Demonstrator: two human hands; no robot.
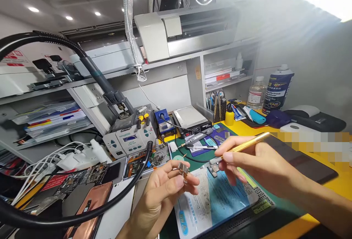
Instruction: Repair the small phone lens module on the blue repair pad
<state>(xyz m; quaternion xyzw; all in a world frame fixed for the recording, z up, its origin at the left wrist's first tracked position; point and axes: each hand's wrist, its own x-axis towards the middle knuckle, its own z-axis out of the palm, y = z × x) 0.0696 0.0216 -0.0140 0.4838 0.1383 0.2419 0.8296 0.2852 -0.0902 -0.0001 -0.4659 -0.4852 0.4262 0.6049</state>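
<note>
My left hand (162, 191) pinches a small metallic part (182, 168) between thumb and fingers; it looks like a phone camera module with a short flex cable. In my right hand (247, 162) is a slim craft knife (244, 146) with a gold handle, held like a pen. Its pale, blade-like tip points left toward the metallic part but stays apart from it. Beneath my right fingers, a second small dark-and-silver part (213, 171) lies on a blue-and-white printed sheet (203, 206). My right fingers partly hide it.
A black hose (118, 204) arcs across the left foreground from the hot-air station (129, 140). Beyond my hands are a grey electric screwdriver (199, 137), a yellow bottle (229, 116) and a spray can (277, 90). A dark tablet-like panel (299, 158) lies right; a copper-coloured phone (89, 209) lies left.
</note>
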